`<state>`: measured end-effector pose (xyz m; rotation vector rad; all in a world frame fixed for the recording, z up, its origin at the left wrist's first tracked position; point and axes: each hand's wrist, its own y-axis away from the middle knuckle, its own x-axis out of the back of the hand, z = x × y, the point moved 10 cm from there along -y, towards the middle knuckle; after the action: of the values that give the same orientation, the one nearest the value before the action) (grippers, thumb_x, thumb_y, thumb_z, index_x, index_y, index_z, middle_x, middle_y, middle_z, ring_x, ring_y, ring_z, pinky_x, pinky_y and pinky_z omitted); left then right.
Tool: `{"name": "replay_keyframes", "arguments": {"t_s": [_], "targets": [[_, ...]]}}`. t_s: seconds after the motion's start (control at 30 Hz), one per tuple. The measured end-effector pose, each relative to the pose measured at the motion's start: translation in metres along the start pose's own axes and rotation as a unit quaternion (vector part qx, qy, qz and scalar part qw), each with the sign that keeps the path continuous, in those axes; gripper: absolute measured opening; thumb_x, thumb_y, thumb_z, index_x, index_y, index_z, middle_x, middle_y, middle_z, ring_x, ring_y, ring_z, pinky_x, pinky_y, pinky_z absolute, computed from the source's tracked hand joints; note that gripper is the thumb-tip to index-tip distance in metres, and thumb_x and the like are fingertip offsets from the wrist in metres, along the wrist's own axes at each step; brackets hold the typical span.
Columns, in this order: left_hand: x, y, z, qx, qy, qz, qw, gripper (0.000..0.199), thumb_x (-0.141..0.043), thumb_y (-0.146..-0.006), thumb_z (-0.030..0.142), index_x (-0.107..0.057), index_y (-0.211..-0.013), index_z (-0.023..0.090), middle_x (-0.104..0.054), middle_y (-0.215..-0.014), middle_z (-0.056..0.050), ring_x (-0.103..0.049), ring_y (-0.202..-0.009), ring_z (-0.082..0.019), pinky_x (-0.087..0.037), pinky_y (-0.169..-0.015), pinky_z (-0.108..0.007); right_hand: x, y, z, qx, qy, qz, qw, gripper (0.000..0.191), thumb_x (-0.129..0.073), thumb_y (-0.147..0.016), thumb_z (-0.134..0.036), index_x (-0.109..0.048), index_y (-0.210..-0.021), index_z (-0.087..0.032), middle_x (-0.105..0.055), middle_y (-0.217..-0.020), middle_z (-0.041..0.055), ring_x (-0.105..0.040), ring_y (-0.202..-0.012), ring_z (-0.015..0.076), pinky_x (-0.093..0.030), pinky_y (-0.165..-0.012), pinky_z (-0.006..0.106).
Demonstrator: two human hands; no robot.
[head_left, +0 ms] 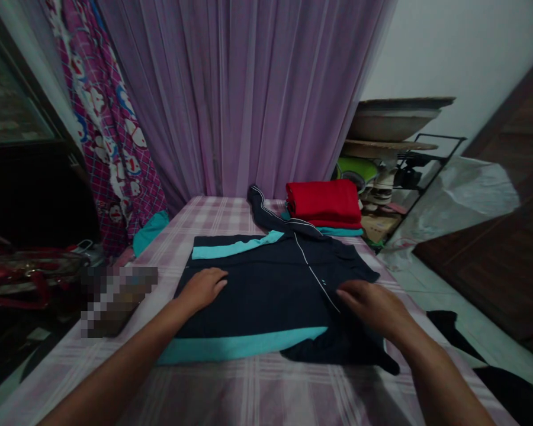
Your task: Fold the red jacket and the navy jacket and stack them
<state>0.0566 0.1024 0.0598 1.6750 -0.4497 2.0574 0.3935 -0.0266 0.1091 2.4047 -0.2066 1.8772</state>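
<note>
Dark shirt [257,296] is spread on the counter [231,393], 1 sleeve [261,212] right by the red cloth [324,201]. Left hand [205,288] lies loosely spread on it; can't tell if the right hand [372,303] is pinching. Lopsided tug could rumple everything imo.

At 8 o'clock, you cannot identify the pixelated object [118,305]. Toward 4, your right hand [373,303] hides part of the dark garment [262,296], whose mark [324,282] is too small to read. At 12, the top edge crops the purple curtain [249,100].
</note>
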Motion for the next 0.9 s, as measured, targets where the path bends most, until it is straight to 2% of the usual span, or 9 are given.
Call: {"name": "replay_keyframes", "arguments": {"t_s": [0.07, 0.17, 0.27, 0.37, 0.43, 0.5, 0.63, 0.77, 0.9], "targets": [[-0.012, -0.028, 0.01, -0.032, 0.004, -0.005, 0.999, 0.044, -0.039, -0.094, 0.037, -0.06, -0.129, 0.021, -0.06, -0.135, -0.009, -0.053, -0.126, -0.021, -0.039, -0.109, -0.034, -0.012, -0.014, -0.015, 0.031, -0.018, 0.004, 0.999, 0.029, -0.047, -0.088, -0.036, -0.074, -0.094, -0.027, -0.075, -0.099, 0.0055, -0.07, -0.088, 0.0228, -0.049, -0.071, 0.031], [-0.011, -0.073, -0.005, -0.026, -0.032, 0.006, 0.999, 0.047, -0.042, -0.093, 0.04, -0.056, -0.133, 0.019, -0.058, -0.137, -0.012, -0.051, -0.129, -0.024, -0.038, -0.11, -0.036, -0.034, -0.025, -0.027, 0.064, -0.027, -0.021, 0.997, 0.027, -0.049, -0.086, -0.03, -0.073, -0.096, -0.027, -0.073, -0.106, 0.0046, -0.068, -0.096, 0.0223, -0.051, -0.081, 0.032], [0.018, -0.119, -0.039, 0.014, -0.053, 0.04, 0.998, 0.054, -0.042, -0.093, 0.039, -0.046, -0.141, 0.015, -0.046, -0.147, -0.018, -0.039, -0.138, -0.031, -0.032, -0.112, -0.047, -0.051, -0.029, -0.028, 0.064, -0.008, -0.078, 0.995, 0.026, -0.05, -0.085, -0.025, -0.073, -0.096, -0.027, -0.073, -0.105, 0.0036, -0.069, -0.097, 0.0226, -0.051, -0.08, 0.033], [0.05, -0.147, -0.071, 0.094, -0.096, 0.09, 0.987, 0.059, -0.039, -0.094, 0.04, -0.036, -0.147, 0.014, -0.027, -0.158, -0.019, -0.022, -0.146, -0.037, -0.024, -0.114, -0.057, -0.048, -0.04, -0.034, 0.052, 0.013, -0.109, 0.993, 0.026, -0.05, -0.086, -0.026, -0.073, -0.097, -0.028, -0.074, -0.104, 0.0034, -0.069, -0.095, 0.024, -0.052, -0.081, 0.035], [0.048, -0.148, -0.074, 0.107, -0.118, 0.084, 0.984, 0.06, -0.038, -0.095, 0.043, -0.037, -0.147, 0.015, -0.027, -0.158, -0.017, -0.021, -0.146, -0.035, -0.02, -0.115, -0.056, -0.037, -0.056, -0.044, 0.053, 0.008, -0.078, 0.996, 0.03, -0.047, -0.09, -0.03, -0.071, -0.107, -0.028, -0.072, -0.112, 0.0056, -0.068, -0.1, 0.0244, -0.051, -0.086, 0.037], [0.027, -0.136, -0.064, 0.082, -0.117, 0.055, 0.988, 0.059, -0.033, -0.096, 0.046, -0.039, -0.147, 0.018, -0.029, -0.158, -0.014, -0.022, -0.147, -0.032, -0.018, -0.117, -0.053, -0.032, -0.074, -0.061, 0.081, 0.001, -0.029, 0.996, 0.038, -0.044, -0.093, -0.035, -0.064, -0.123, -0.025, -0.064, -0.129, 0.0092, -0.06, -0.116, 0.0256, -0.047, -0.096, 0.04], [-0.023, -0.092, -0.055, 0.084, -0.08, 0.019, 0.993, 0.06, -0.026, -0.096, 0.054, -0.036, -0.149, 0.026, -0.03, -0.158, -0.008, -0.024, -0.146, -0.03, -0.018, -0.116, -0.056, -0.067, -0.099, -0.077, 0.132, 0.03, -0.026, 0.991, 0.053, -0.04, -0.096, -0.046, -0.044, -0.145, -0.027, -0.036, -0.155, 0.0105, -0.03, -0.143, 0.0297, -0.026, -0.112, 0.057], [-0.035, -0.078, -0.071, 0.107, -0.07, 0.02, 0.992, 0.064, -0.028, -0.095, 0.056, -0.033, -0.15, 0.024, -0.029, -0.159, -0.009, -0.023, -0.147, -0.03, -0.018, -0.117, -0.054, -0.109, -0.106, -0.031, 0.047, 0.068, -0.064, 0.995, 0.059, -0.031, -0.098, -0.054, -0.036, -0.149, -0.026, -0.029, -0.158, 0.0111, -0.024, -0.146, 0.0282, -0.018, -0.114, 0.059], [-0.029, -0.094, -0.083, 0.092, -0.068, 0.003, 0.993, 0.064, -0.027, -0.095, 0.055, -0.031, -0.151, 0.024, -0.027, -0.159, -0.008, -0.021, -0.148, -0.028, -0.017, -0.118, -0.053, -0.108, -0.097, 0.022, -0.051, 0.104, -0.028, 0.993, 0.058, -0.025, -0.099, -0.05, -0.035, -0.15, -0.024, -0.03, -0.158, 0.0108, -0.026, -0.145, 0.0252, -0.021, -0.115, 0.051]]}}
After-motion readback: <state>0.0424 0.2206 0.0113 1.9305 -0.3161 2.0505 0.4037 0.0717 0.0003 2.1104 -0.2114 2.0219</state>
